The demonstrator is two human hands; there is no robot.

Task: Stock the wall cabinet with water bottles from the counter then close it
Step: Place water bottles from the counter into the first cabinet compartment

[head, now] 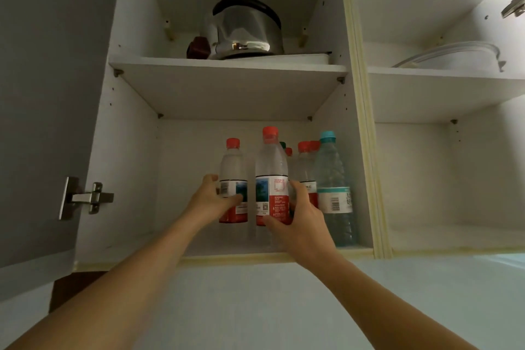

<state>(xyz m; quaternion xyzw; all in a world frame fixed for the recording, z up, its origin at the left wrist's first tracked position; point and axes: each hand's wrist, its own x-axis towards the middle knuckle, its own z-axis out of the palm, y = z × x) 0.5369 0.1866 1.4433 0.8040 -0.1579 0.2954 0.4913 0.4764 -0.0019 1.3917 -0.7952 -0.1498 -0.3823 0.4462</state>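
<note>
Red-capped water bottles fill the lower cabinet shelf (199, 247); left hand (211, 199) grips one bottle (233, 167), right hand (298, 224) another (271, 167), and nudging neighbours could topple them.

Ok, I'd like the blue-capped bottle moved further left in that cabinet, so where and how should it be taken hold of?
Probably around the labelled middle of the blue-capped bottle, coming straight in from the open front. It stands upright at the right end of the row, close to the cabinet's side wall, with red-capped bottles crowding its left. The front face is free, and the right hand is nearest.
</note>
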